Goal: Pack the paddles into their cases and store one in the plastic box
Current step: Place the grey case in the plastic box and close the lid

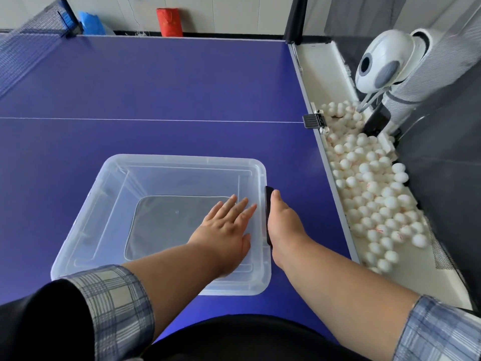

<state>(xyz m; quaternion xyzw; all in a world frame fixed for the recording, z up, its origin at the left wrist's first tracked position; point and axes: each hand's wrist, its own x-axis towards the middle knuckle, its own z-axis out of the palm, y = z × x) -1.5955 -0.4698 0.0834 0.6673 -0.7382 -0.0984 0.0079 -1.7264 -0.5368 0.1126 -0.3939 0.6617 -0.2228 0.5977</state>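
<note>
A clear plastic box [156,162] stands on the blue table tennis table [156,82], with its clear lid on. Through the lid I see a dark grey square paddle case [169,220] lying flat on the box floor. My left hand [226,230] lies flat on the lid near its right side, fingers spread and holding nothing. My right hand [283,225] is at the box's right edge, wrapped on the black latch [268,196], thumb along its top. Its fingers are hidden behind the hand. No other paddle or case is in view.
Along the table's right edge runs a trough full of several white balls [377,199], with a white ball-feeding machine [382,61] above it. The net [26,43] crosses the far left. A red bag [169,22] and a blue bag [91,22] stand by the back wall.
</note>
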